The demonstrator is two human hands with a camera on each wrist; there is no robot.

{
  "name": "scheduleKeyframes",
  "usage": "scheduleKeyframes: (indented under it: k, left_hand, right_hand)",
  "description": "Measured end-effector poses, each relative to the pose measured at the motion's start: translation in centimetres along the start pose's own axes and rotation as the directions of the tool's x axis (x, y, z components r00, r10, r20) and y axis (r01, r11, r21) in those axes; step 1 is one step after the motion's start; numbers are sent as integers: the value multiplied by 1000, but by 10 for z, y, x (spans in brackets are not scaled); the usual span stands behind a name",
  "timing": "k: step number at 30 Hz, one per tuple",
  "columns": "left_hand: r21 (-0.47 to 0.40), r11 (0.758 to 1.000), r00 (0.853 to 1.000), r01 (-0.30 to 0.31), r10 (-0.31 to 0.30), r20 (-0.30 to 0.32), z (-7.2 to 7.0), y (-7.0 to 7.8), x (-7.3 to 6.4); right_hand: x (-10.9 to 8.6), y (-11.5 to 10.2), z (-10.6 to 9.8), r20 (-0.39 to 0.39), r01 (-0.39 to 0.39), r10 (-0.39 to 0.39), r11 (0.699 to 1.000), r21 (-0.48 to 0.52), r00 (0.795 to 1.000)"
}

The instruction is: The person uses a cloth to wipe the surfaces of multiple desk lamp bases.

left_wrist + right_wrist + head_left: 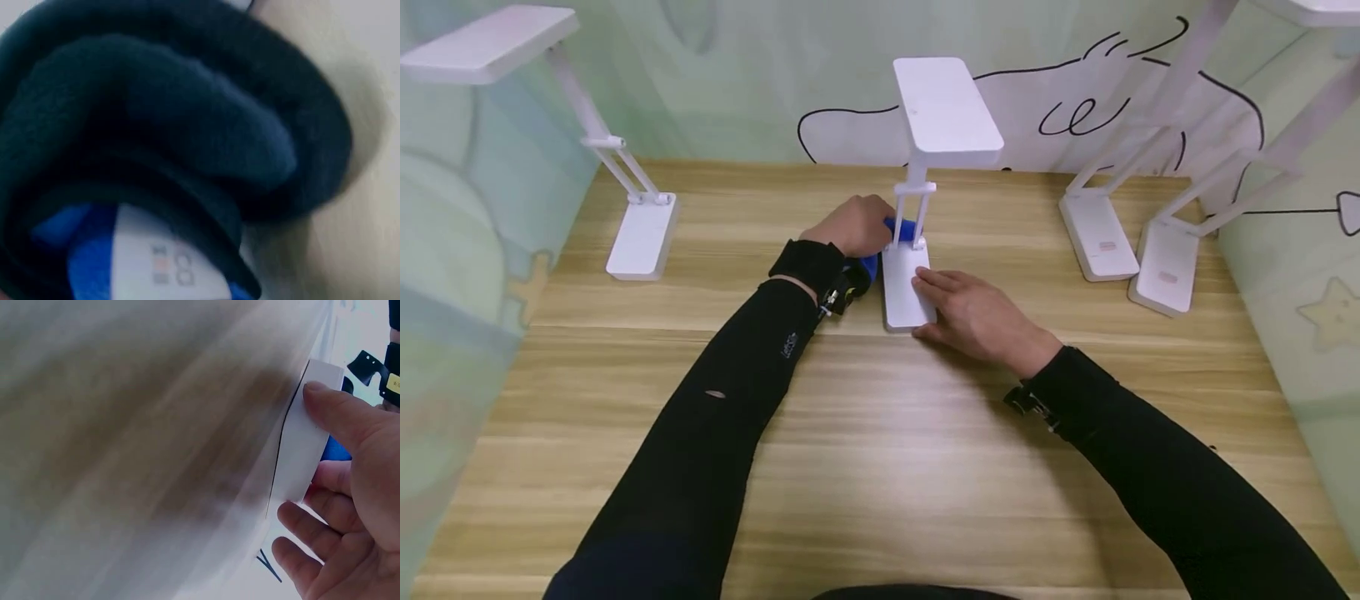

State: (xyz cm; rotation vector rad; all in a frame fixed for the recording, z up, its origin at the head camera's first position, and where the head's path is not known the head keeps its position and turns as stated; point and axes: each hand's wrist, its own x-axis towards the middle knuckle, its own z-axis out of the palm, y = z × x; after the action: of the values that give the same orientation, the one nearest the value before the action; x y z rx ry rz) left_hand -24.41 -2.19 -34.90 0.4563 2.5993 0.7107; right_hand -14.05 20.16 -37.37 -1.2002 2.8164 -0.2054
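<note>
A white folding desk lamp (947, 108) stands upright in the middle of the table. My right hand (973, 312) holds the right side of its base (901, 292); in the right wrist view the thumb lies along the base edge (300, 437). Just left of the lamp's post, my left hand (853, 225) grips a blue cloth (904, 229), part of which shows behind the lamp's struts. Its fingers are mostly hidden. Close up in the left wrist view, dark fuzzy folds of the cloth (187, 119) fill the frame, blurred, with a white printed label (169, 256).
Another white lamp (643, 237) stands at the left rear of the wooden table (880, 467). Two more lamps, one base (1097, 237) beside the other (1167, 267), stand at the right rear. A patterned backdrop (737, 92) rises behind and at both sides.
</note>
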Motion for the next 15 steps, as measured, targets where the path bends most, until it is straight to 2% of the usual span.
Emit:
scheduleKeyframes:
  k: [4, 9, 12, 15]
  left_hand:
    - [7, 1000, 997, 17, -16, -74, 9, -3, -13]
    - [11, 998, 983, 57, -55, -173, 20, -6, -31]
    - [-3, 996, 985, 86, -85, -151, 18, -6, -37]
    - [-4, 994, 991, 108, -108, -85, 10, -9, -38]
  right_hand:
    - [1, -3, 0, -10, 2, -2, 1000, -6, 1000]
    - [2, -5, 1, -19, 11, -11, 1000, -8, 1000]
    - [1, -5, 2, -25, 0, 0, 1000, -2, 1000]
    - [0, -4, 3, -23, -9, 10, 1000, 28, 1000]
